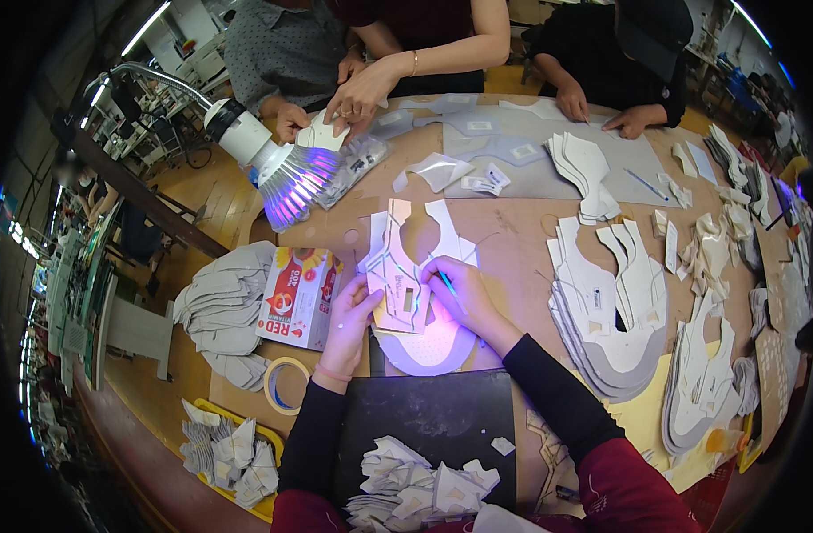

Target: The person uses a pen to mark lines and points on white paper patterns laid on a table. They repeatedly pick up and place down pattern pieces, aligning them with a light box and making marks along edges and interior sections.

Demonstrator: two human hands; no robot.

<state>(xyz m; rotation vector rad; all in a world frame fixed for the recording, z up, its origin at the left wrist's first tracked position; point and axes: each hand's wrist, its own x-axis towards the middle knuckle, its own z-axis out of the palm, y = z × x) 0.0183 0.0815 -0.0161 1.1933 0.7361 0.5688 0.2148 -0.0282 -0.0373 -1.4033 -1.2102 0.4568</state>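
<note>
My left hand (349, 322) grips the left edge of a stiff cream template (396, 300) with a small cut-out window and dark lines. The template lies over a white U-shaped shoe-upper piece (431, 354) with a pale rounded end, lit purple by the lamp. My right hand (467, 291) is closed around a light-blue pen (450, 291), its tip at the template's right edge. Just left of my left hand stands a red and white box (291, 302). Below my hands lies a black mat (397, 401) bearing small white cut pieces (415, 487).
A bendable-neck lamp (273, 160) hangs at the upper left. Stacked U-shaped pieces (593, 293) lie to the right. A tape roll (286, 385) and a yellow tray (271, 435) of offcuts sit at the left. Across the table, other people's hands (362, 93) handle pieces.
</note>
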